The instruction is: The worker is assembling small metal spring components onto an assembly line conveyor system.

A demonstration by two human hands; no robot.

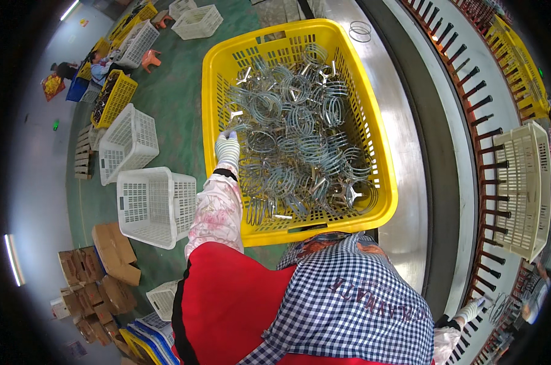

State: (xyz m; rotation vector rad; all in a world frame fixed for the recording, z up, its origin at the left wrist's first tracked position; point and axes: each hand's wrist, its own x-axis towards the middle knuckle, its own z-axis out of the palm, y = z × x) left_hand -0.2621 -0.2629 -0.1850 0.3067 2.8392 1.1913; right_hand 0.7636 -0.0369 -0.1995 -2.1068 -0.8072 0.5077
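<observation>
My 2 hands are well apart — the left hand [228,149] is at the left side of the yellow basket [389,185], fingers beside the metal wire rings [299,118] heaped inside it, while the right hand [468,310] is near a row of dark pegs [499,213]. I cannot tell whether they grip anything. A shiny metal surface [403,243] runs along the basket's right side.

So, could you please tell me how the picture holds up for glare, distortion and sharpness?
All in the head view: glare on the steel ledge beside the yellow plastic crate; the black belt bows; corners fall to black; the right hand near the rim looks less distinct than the left hand.
</observation>
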